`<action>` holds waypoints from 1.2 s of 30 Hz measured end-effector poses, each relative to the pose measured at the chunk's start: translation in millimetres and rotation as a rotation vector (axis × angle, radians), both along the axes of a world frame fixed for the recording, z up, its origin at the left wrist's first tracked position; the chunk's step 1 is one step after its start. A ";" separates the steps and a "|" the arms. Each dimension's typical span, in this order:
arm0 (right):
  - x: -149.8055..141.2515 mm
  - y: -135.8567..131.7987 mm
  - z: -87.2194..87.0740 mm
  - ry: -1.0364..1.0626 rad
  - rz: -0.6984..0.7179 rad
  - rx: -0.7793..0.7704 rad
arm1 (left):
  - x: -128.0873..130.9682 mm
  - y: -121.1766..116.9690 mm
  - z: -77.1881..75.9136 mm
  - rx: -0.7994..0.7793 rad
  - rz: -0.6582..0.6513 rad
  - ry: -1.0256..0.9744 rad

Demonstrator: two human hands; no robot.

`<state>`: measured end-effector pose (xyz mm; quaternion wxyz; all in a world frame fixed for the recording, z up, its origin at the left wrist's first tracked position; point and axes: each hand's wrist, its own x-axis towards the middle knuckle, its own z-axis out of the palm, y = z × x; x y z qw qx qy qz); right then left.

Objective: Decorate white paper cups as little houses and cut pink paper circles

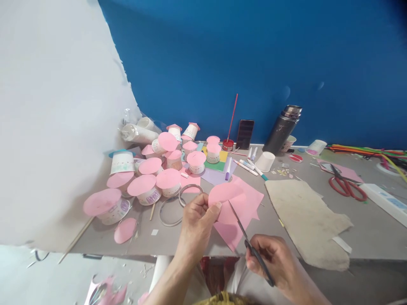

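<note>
My left hand [200, 214] pinches a piece of pink paper [227, 195] by its left edge, thumb on top. The paper has a rounded outline on its upper left side. In my right hand [275, 256] is a pair of scissors [243, 231] with dark handles, their blades pointing up and left to the paper's lower right part. More pink paper [251, 195] lies on the table just beyond and beneath the held piece. Left of my left hand, two grey tape rings [170, 223] rest on the table.
Several paper cups topped with pink discs [148, 186] crowd the left side. A cream cloth [305, 216], red-handled scissors [346, 186] and a white power strip [386, 203] lie to the right. Farther back stand a dark thermos [281, 129], a phone [245, 134] and markers [246, 165].
</note>
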<state>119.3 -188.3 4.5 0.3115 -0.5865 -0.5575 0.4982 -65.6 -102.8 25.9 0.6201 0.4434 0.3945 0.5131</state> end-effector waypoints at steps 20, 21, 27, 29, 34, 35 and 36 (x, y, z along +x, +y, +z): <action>0.7 -1.0 -10.0 0.020 -0.030 0.010 | 0.9 -0.2 -2.2 -0.148 -0.034 -0.182; 0.8 -1.3 -10.6 0.021 -0.036 0.006 | 1.3 -0.7 -0.4 -0.163 -0.044 -0.192; 1.8 -3.8 -15.9 0.018 -0.046 0.006 | 3.3 -2.7 6.5 -0.202 -0.085 -0.199; 2.1 -4.4 -15.7 0.019 -0.045 0.005 | 4.3 -3.1 7.3 -0.216 -0.094 -0.217; 3.0 -5.4 -11.8 0.011 -0.015 -0.004 | 6.5 -3.7 10.7 -0.242 -0.116 -0.285; 3.2 -5.5 -11.3 0.009 -0.014 -0.006 | 6.7 -3.6 11.4 -0.250 -0.116 -0.295; 3.4 -5.4 -11.1 0.004 -0.013 -0.008 | 6.8 -3.4 12.0 -0.258 -0.115 -0.303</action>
